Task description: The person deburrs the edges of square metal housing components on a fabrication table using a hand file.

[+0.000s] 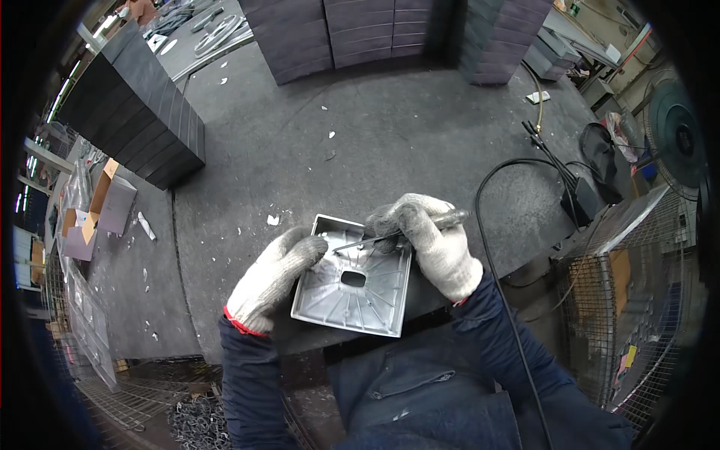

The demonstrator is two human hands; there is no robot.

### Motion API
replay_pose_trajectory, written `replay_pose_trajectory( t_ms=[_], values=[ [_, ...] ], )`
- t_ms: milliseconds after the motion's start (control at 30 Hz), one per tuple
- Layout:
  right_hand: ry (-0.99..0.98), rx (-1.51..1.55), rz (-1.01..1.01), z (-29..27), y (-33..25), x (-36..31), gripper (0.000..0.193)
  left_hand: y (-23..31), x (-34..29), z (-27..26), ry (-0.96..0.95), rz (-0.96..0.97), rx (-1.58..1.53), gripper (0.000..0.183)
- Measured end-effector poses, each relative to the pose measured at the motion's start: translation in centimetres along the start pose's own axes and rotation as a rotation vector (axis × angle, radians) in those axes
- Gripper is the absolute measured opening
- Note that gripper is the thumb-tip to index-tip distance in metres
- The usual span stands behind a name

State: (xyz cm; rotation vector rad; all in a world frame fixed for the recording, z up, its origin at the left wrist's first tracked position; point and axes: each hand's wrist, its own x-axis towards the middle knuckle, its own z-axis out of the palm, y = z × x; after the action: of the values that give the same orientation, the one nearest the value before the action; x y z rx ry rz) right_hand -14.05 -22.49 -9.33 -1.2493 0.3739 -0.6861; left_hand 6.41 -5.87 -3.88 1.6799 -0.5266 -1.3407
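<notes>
A square, shallow silver metal housing (352, 304) lies tilted at the table's near edge, its ribbed inside facing up. It has a dark oblong hole in the middle. My left hand (276, 279), in a white knit glove with grey fingers, grips the upper left rim. Over the upper right corner, my gloved right hand (431, 240) closes around a slim hand tool (351, 245). The tool's thin dark shaft crosses the housing, its tip near my left fingertips. Its greyish handle end sticks out to the right; the exact kind cannot be told.
Tall stacks of dark blocks (139, 112) stand at the left and along the back. A black cable (480, 199) loops down the right side. An opened carton (105, 206) sits far left. A wire cage (600, 315) and a fan (675, 131) are at the right.
</notes>
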Motion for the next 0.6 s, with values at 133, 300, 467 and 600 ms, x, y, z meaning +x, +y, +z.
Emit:
replay_pose_trajectory(
  t_ms=[133, 300, 467, 600],
  values=[
    [0.030, -0.104, -0.043, 1.0, -1.7, -0.7, 0.026, -2.8, -1.5, 1.4, 0.102, 0.147, -0.182, 0.076],
    [0.121, -0.599, -0.416, -0.7, -2.7, -3.5, 0.015, -5.3, -2.7, 4.2, 0.388, 0.349, -0.223, 0.055],
    [0.147, -0.470, -0.300, 0.5, -2.4, -5.1, 0.013, -5.1, -3.1, 4.5, 0.433, 0.281, -0.219, 0.056],
    [0.239, -0.530, -0.322, 0.8, -2.5, -4.9, 0.012, -5.4, -3.0, 4.9, 0.447, 0.256, -0.222, 0.056]
  ],
)
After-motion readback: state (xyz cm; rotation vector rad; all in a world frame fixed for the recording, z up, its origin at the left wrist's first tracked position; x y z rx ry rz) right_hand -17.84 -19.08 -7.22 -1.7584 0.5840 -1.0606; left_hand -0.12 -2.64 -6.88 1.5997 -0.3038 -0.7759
